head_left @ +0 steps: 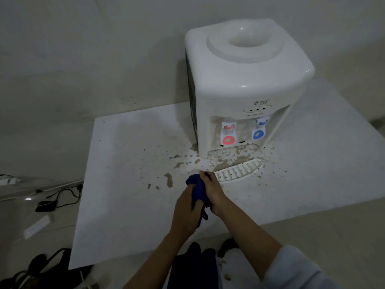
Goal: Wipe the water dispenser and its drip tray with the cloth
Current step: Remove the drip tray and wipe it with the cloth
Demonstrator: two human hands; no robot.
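A white tabletop water dispenser (245, 80) stands at the back of a white table (129, 142), with a red tap (228, 134) and a blue tap (259, 129) on its front. Its slotted drip tray (239, 171) lies pulled out on the table just in front of the dispenser. Brown stains spatter the table around the tray and the dispenser's base. My left hand (187, 209) and my right hand (212, 190) both grip a bunched dark blue cloth (198, 188) between them, just left of the tray and above the table.
A wall rises behind the table. Left of the table, on the floor, lie black cables, a black adapter (44, 206) and a white power strip (38, 225). More dark cables sit at the bottom left. The table's front edge runs just under my forearms.
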